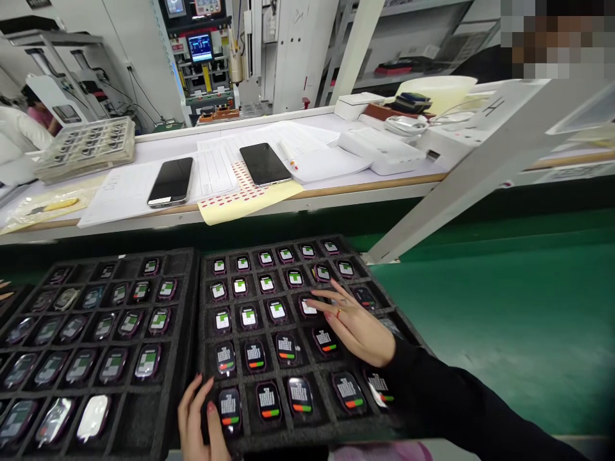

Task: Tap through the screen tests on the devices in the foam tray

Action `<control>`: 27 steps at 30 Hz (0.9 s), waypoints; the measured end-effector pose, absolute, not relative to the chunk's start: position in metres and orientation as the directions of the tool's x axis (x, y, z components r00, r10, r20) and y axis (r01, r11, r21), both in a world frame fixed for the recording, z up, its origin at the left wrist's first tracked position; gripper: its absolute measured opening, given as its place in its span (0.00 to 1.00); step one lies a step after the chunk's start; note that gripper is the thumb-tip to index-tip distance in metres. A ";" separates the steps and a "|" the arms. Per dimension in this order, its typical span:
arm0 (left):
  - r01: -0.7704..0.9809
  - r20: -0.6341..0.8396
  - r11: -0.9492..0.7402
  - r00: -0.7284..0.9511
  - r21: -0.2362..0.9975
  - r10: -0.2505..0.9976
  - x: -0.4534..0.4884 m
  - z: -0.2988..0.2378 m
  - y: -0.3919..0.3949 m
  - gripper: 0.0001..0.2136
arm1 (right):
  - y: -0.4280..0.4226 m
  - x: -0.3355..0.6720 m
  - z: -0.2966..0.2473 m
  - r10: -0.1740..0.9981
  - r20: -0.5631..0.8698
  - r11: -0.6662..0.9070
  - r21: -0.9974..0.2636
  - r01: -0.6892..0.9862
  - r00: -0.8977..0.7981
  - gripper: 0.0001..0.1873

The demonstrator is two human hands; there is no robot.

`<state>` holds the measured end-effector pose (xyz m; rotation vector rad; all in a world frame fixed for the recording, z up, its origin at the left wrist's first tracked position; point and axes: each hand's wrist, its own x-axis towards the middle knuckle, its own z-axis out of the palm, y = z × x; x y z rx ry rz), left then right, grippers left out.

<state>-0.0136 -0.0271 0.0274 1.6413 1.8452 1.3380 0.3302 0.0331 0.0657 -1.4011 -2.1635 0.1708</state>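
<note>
Where the frame ends at lower middle, I see the left hand (202, 422) with its fingers extended and slightly parted, at the near left corner of a black foam tray (288, 433); I cannot tell from here how firmly it touches. Along the tray's two nearest rows, the purple-rimmed watches (268, 400) show dark faces with white lettering above an orange-red and green band. From the right comes the right hand (358, 326), open, fingers fanned, its fingertips over one watch (305, 307) in the third row, right of centre; whether they press on it I cannot tell. That watch has a pale face, partly covered by the fingers. On its left and in most of the cells above, I get white screens with a green block. A second tray (136, 419) fills the lower left, its watches mostly greyer and glossy. Beyond both, a bench (355, 187) crosses the upper frame, carrying two dark phones (265, 163) on papers. Farthest off, at upper centre, I make out a machine's blue screen (199, 48).
</note>
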 end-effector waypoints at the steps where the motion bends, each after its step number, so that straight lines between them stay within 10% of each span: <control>1: 0.589 0.333 -0.115 -0.277 0.800 0.901 -0.013 0.027 -0.027 0.13 | 0.034 0.332 0.068 0.882 0.369 0.432 -0.386 0.815 -0.292 0.23; 27: 0.652 0.440 -0.234 -0.169 0.721 0.882 -0.021 0.022 -0.030 0.13 | 0.053 0.273 0.063 0.799 0.375 0.601 -0.458 0.655 -0.471 0.21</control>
